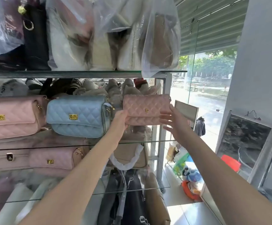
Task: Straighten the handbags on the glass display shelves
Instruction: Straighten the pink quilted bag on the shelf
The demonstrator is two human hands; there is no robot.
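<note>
A small pink quilted handbag [145, 108] with a gold clasp is held up at the right end of the middle glass shelf [156, 141]. My left hand [120, 118] grips its lower left corner. My right hand [175, 120] is at its right edge with fingers spread and straight, touching or nearly touching it. To the left stand a light blue quilted handbag [78, 116] and a larger pink quilted handbag [11, 117], both facing front.
Bags wrapped in clear plastic [99, 38] fill the top shelf. More pink bags [50, 159] and a beige bag [132, 153] sit on the shelf below. A metal post [164, 111] frames the right end. Glass wall and street lie to the right.
</note>
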